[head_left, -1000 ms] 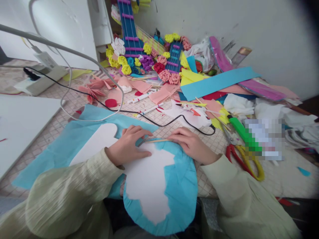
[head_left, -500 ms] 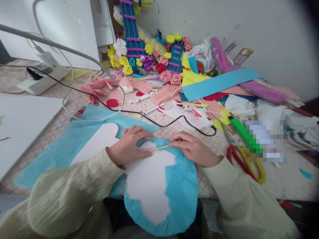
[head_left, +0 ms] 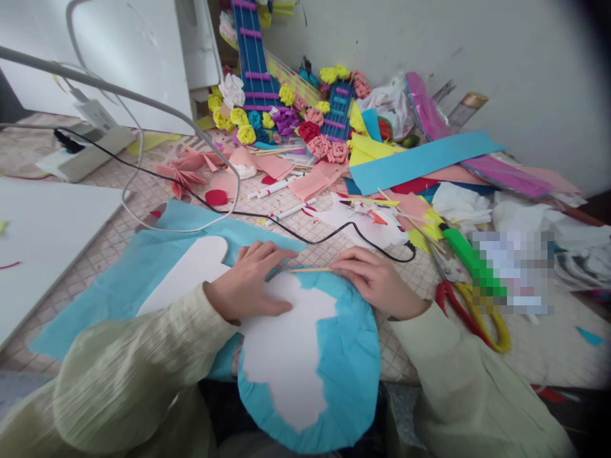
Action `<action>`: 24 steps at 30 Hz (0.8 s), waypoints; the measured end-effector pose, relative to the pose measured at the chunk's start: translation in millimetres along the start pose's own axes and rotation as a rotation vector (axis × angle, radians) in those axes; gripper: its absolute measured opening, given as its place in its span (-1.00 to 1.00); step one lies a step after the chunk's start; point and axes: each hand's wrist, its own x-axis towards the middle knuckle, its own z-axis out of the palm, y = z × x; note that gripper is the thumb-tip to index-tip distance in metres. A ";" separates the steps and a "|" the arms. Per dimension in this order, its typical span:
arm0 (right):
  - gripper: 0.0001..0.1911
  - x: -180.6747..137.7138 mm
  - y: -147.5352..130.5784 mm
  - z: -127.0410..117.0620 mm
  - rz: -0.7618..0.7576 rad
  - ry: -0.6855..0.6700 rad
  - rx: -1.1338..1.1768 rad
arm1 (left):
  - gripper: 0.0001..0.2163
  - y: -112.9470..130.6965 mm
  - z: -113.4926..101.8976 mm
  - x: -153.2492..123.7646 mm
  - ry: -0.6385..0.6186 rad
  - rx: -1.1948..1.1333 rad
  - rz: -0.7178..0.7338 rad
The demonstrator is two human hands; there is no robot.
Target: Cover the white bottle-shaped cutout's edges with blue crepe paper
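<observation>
A white board cutout (head_left: 296, 343), its rim wrapped in folded blue crepe paper (head_left: 351, 350), hangs partly over the table's near edge. My left hand (head_left: 255, 280) rests on its upper left part, thumb spread away from the fingers, which reach the top edge. In my right hand (head_left: 377, 280), pinched between thumb and fingers, is a thin wooden stick (head_left: 310, 270) lying along the cutout's upper rim. Under my left forearm, another lobe of white board (head_left: 184, 270) lies on a flat blue crepe sheet (head_left: 114, 273).
Scissors (head_left: 472, 312) and a green-handled cutter (head_left: 470, 257) lie to the right. A black cable (head_left: 267, 216) crosses behind my hands. Markers (head_left: 277, 186), paper scraps and two flower-trimmed blue guitar shapes (head_left: 260, 70) crowd the back. A white board (head_left: 52, 235) is at left.
The stick has shifted up from the cutout's face to its top rim, with my right hand moving slightly away and right. My left thumb has come off the stick.
</observation>
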 end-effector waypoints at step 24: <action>-0.73 -15.5 -12.0 -6.3 0.053 0.077 -0.021 | -0.33 -5.6 2.1 -0.8 -0.020 -0.028 0.001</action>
